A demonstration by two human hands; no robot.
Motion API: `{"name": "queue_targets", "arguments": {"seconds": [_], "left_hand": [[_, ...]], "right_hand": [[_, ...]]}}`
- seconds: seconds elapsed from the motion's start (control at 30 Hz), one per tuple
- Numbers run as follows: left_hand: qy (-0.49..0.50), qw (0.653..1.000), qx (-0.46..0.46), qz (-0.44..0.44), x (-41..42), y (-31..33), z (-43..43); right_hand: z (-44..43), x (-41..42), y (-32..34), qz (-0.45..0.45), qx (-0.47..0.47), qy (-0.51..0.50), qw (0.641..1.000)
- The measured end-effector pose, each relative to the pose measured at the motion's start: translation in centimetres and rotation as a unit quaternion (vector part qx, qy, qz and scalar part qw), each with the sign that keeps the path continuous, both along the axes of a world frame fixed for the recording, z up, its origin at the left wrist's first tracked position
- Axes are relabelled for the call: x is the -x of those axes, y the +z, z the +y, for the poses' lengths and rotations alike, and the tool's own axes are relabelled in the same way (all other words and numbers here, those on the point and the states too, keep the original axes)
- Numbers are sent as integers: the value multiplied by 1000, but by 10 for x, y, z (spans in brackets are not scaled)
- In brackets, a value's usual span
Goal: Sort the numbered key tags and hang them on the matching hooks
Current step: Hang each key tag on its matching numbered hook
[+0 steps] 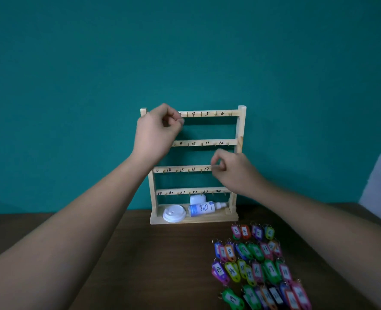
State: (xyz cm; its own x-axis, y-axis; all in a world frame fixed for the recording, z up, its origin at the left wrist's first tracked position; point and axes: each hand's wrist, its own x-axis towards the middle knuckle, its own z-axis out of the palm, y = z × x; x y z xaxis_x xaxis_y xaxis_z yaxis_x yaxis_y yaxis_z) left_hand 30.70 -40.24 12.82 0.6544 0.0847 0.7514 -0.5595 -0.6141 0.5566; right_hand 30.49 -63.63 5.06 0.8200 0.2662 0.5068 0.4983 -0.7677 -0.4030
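Both forearms stretch up from the table (118,253) to the wooden rack (207,113). The left hand (160,128) is raised at the top bar's left end, fingers curled tight by the hooks; whether they pinch anything, I cannot tell. The right hand (232,168) is lower, at the third bar just past 17, fingertips bunched likewise. The key tags (257,270) lie in rows on the table, well below the right hand.

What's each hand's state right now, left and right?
Left hand: curled, pinched at the top rail; whether it holds anything cannot be told.
Right hand: curled at the third rail; contents cannot be told.
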Motion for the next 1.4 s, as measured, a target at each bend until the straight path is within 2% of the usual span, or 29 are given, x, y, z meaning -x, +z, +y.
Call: {"name": "queue_targets", "arguments": {"seconds": [0.23, 0.4, 0.57, 0.87, 1.07, 1.4], "left_hand": [[-94, 989, -4, 111, 16, -84, -38], [-105, 978, -38, 176, 11, -146, -62], [-106, 967, -69, 220, 0, -192, -83], [-41, 931, -195, 304, -13, -242, -112], [-47, 919, -183, 347, -17, -253, -124], [-35, 919, -149, 362, -23, -257, -141]], "right_hand": [[-43, 1, -69, 200, 131, -21, 971], [-65, -3, -105, 250, 150, -85, 953], [-75, -7, -124, 272, 134, -120, 945], [-74, -8, -141, 245, 83, -120, 958], [-75, -6, -150, 250, 66, -123, 958], [-68, -8, -157, 247, 63, -138, 957]]}}
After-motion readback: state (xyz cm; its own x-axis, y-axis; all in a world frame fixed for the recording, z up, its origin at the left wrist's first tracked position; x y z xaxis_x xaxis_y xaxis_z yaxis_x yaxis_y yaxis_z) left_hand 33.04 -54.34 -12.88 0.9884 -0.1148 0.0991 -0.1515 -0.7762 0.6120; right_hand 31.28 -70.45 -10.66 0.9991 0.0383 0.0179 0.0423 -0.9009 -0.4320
